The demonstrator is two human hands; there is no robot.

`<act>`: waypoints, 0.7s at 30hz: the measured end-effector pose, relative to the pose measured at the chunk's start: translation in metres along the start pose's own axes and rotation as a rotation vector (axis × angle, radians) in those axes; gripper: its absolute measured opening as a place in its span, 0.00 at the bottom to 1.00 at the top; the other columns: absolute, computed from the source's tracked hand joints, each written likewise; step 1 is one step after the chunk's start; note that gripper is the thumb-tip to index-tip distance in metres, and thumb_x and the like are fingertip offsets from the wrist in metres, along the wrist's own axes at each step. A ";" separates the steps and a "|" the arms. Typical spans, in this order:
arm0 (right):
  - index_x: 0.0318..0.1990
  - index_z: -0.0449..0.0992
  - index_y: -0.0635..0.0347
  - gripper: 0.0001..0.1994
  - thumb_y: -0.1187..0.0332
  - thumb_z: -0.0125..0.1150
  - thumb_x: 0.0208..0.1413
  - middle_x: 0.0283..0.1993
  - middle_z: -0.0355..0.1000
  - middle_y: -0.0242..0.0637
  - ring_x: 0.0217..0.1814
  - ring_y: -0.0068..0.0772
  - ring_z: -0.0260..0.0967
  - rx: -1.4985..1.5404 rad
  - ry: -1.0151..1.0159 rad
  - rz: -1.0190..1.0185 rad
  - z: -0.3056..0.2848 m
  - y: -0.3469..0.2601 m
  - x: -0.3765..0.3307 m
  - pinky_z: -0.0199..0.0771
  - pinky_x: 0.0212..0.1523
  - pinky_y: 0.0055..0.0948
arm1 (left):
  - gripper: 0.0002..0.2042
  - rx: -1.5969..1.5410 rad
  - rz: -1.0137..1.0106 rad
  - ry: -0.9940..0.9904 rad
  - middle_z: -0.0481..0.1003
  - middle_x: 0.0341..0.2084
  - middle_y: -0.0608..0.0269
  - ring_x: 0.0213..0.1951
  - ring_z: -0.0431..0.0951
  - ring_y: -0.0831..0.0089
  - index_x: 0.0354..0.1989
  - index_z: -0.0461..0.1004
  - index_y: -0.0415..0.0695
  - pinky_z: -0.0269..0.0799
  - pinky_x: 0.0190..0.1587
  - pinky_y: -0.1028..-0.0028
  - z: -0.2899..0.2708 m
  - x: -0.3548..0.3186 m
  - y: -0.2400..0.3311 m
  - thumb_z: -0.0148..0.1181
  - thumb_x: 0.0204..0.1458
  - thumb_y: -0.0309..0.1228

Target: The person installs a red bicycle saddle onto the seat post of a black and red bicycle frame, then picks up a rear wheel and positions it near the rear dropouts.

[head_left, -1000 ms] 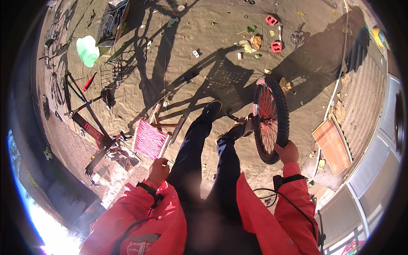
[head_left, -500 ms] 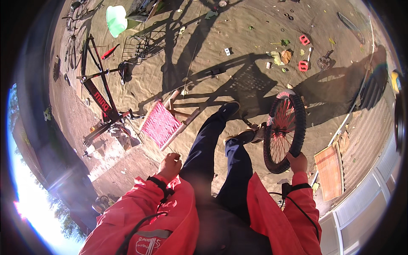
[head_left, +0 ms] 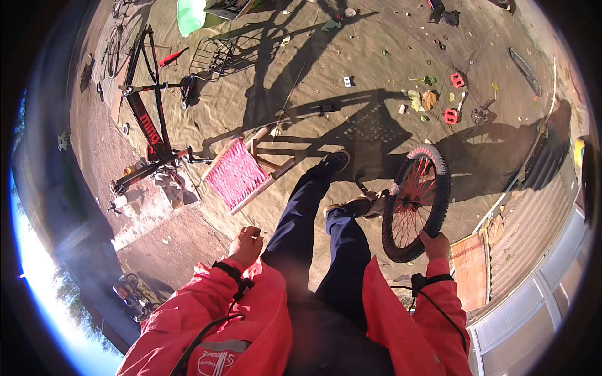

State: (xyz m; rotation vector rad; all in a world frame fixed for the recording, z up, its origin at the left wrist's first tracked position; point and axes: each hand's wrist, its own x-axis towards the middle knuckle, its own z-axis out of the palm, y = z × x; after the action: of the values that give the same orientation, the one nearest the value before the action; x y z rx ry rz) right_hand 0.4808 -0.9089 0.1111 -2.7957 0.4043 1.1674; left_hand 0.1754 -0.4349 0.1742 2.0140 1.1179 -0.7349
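Note:
My right hand (head_left: 435,245) grips the black knobby tyre of a bicycle wheel (head_left: 409,203) with red spokes and a red hub. The wheel stands tilted beside my right shoe (head_left: 352,207), and part of its upper rim looks pale and dusty. Curled in loosely, my left hand (head_left: 245,245) hangs over my left thigh and shows nothing in its fingers. Ahead of it is a low wooden stool (head_left: 236,175) with a pink woven seat. To the stool's left lies a black and red bicycle frame (head_left: 150,128) without wheels.
Two red pedals (head_left: 457,80) and a chainring (head_left: 480,114) lie ahead on the right. A wire basket (head_left: 212,58) and a pale green basin (head_left: 190,17) are at the far left. A loose tyre (head_left: 525,70) lies far right, and an orange mat (head_left: 470,269) leans near corrugated sheeting.
The view has turned and tipped slightly, shifting the far objects down and to the right. My right hand keeps its grip on the tyre; the wheel's position is nearly the same.

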 end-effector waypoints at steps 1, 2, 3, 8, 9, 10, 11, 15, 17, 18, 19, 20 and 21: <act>0.36 0.81 0.66 0.30 0.43 0.70 0.39 0.36 0.79 0.54 0.42 0.55 0.78 0.000 -0.015 -0.005 -0.002 -0.003 0.000 0.75 0.44 0.46 | 0.13 -0.016 -0.007 0.011 0.76 0.40 0.52 0.34 0.80 0.61 0.45 0.75 0.40 0.76 0.41 0.63 -0.002 -0.001 -0.005 0.58 0.52 0.31; 0.35 0.81 0.66 0.30 0.43 0.69 0.39 0.36 0.79 0.54 0.42 0.55 0.78 -0.016 -0.011 -0.012 -0.004 -0.007 0.000 0.75 0.44 0.46 | 0.13 -0.034 -0.019 0.021 0.76 0.40 0.53 0.34 0.80 0.61 0.44 0.75 0.40 0.76 0.41 0.63 -0.005 -0.002 -0.010 0.58 0.52 0.31; 0.35 0.81 0.66 0.30 0.43 0.69 0.39 0.36 0.79 0.54 0.42 0.55 0.78 -0.029 -0.006 -0.018 -0.007 -0.012 0.001 0.75 0.44 0.46 | 0.12 -0.058 -0.024 0.042 0.76 0.39 0.52 0.33 0.80 0.61 0.43 0.75 0.40 0.75 0.40 0.64 -0.009 0.001 -0.015 0.58 0.52 0.30; 0.34 0.81 0.67 0.29 0.43 0.68 0.39 0.35 0.79 0.55 0.42 0.55 0.78 -0.076 0.026 -0.031 -0.031 -0.046 0.004 0.75 0.45 0.46 | 0.12 -0.082 0.017 0.128 0.77 0.39 0.50 0.34 0.81 0.60 0.44 0.74 0.38 0.76 0.42 0.64 -0.033 0.039 -0.027 0.57 0.53 0.30; 0.34 0.81 0.66 0.29 0.43 0.68 0.39 0.35 0.79 0.55 0.42 0.56 0.78 -0.101 0.025 -0.035 -0.038 -0.056 0.002 0.75 0.45 0.46 | 0.12 -0.140 0.004 0.114 0.76 0.39 0.49 0.34 0.81 0.60 0.44 0.74 0.38 0.76 0.41 0.64 -0.038 0.043 -0.028 0.57 0.53 0.29; 0.34 0.81 0.66 0.29 0.43 0.68 0.39 0.35 0.79 0.55 0.42 0.56 0.78 -0.126 0.030 -0.028 -0.048 -0.070 0.003 0.75 0.45 0.46 | 0.12 -0.210 0.013 0.115 0.76 0.39 0.49 0.35 0.81 0.61 0.43 0.74 0.38 0.76 0.41 0.65 -0.042 0.049 -0.027 0.57 0.52 0.28; 0.34 0.82 0.66 0.29 0.43 0.68 0.39 0.35 0.79 0.55 0.42 0.55 0.78 -0.138 0.044 -0.059 -0.058 -0.084 0.002 0.75 0.45 0.46 | 0.12 -0.212 0.017 0.124 0.76 0.40 0.49 0.35 0.80 0.61 0.43 0.74 0.37 0.76 0.40 0.65 -0.047 0.057 -0.026 0.57 0.52 0.28; 0.34 0.82 0.65 0.28 0.43 0.68 0.39 0.34 0.79 0.54 0.41 0.55 0.78 -0.204 0.059 -0.108 -0.088 -0.144 -0.012 0.76 0.44 0.46 | 0.11 -0.284 0.029 0.161 0.76 0.39 0.51 0.34 0.80 0.60 0.43 0.74 0.38 0.76 0.39 0.63 -0.068 0.070 -0.020 0.58 0.52 0.28; 0.33 0.82 0.64 0.28 0.43 0.68 0.38 0.33 0.79 0.53 0.40 0.54 0.78 -0.179 0.063 -0.163 -0.100 -0.179 -0.015 0.76 0.43 0.46 | 0.11 -0.319 -0.003 0.182 0.76 0.38 0.51 0.35 0.80 0.59 0.42 0.74 0.39 0.76 0.40 0.62 -0.082 0.070 -0.019 0.58 0.52 0.28; 0.33 0.82 0.63 0.28 0.43 0.68 0.38 0.32 0.79 0.53 0.39 0.54 0.78 -0.203 0.062 -0.184 -0.102 -0.196 -0.016 0.76 0.43 0.46 | 0.11 -0.327 -0.031 0.188 0.76 0.38 0.51 0.36 0.81 0.59 0.42 0.74 0.39 0.76 0.40 0.62 -0.088 0.067 -0.020 0.58 0.52 0.29; 0.33 0.82 0.63 0.27 0.44 0.68 0.38 0.32 0.79 0.53 0.39 0.54 0.78 -0.226 0.061 -0.203 -0.106 -0.213 -0.016 0.77 0.42 0.46 | 0.10 -0.335 -0.059 0.193 0.77 0.39 0.50 0.37 0.81 0.59 0.42 0.74 0.39 0.76 0.40 0.63 -0.092 0.064 -0.021 0.57 0.52 0.29; 0.33 0.82 0.62 0.27 0.44 0.68 0.38 0.32 0.79 0.52 0.39 0.54 0.78 -0.249 0.061 -0.218 -0.110 -0.229 -0.016 0.77 0.42 0.47 | 0.10 -0.330 -0.074 0.203 0.77 0.38 0.50 0.37 0.81 0.58 0.42 0.74 0.39 0.76 0.40 0.63 -0.096 0.060 -0.021 0.57 0.52 0.29; 0.32 0.82 0.61 0.26 0.44 0.69 0.38 0.32 0.79 0.52 0.38 0.54 0.78 -0.275 0.070 -0.237 -0.111 -0.245 -0.015 0.77 0.41 0.47 | 0.10 -0.324 -0.088 0.214 0.77 0.38 0.50 0.36 0.81 0.58 0.41 0.75 0.39 0.76 0.40 0.63 -0.098 0.055 -0.022 0.57 0.53 0.29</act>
State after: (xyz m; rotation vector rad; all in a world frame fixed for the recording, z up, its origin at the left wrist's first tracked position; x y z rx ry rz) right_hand 0.6143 -0.6904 0.1942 -3.0133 -0.0919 1.1505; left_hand 0.1948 -0.3223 0.1838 1.8048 1.3601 -0.3565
